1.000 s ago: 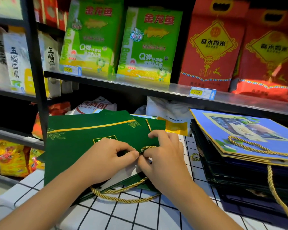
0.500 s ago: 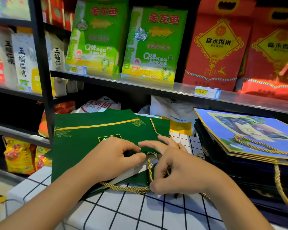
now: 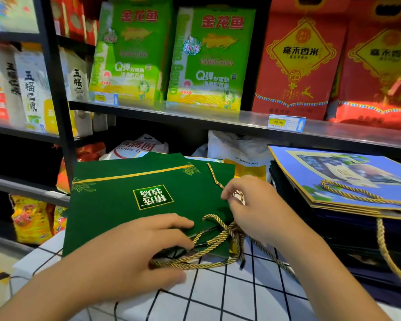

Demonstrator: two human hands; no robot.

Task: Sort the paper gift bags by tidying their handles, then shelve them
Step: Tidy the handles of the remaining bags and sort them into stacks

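My left hand [image 3: 134,249] pressed flat on the flat dark-green paper gift bag [image 3: 134,200] at the centre of the checked white cloth [image 3: 218,295], while my right hand [image 3: 252,209], at two o'clock of it, pinched what looked like its twisted gold rope handle [image 3: 215,230]. Handles lay tangled, so tidying was barely begun and shelving untouched, I judged. One green stack, its count hidden; one blue-topped stack of flat bags [image 3: 343,179] at three o'clock.

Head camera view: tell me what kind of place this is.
Most likely a grocery shop aisle. Green rice bags and red rice boxes stand in rows on a shelf fitted with a price tag reading 45.00.
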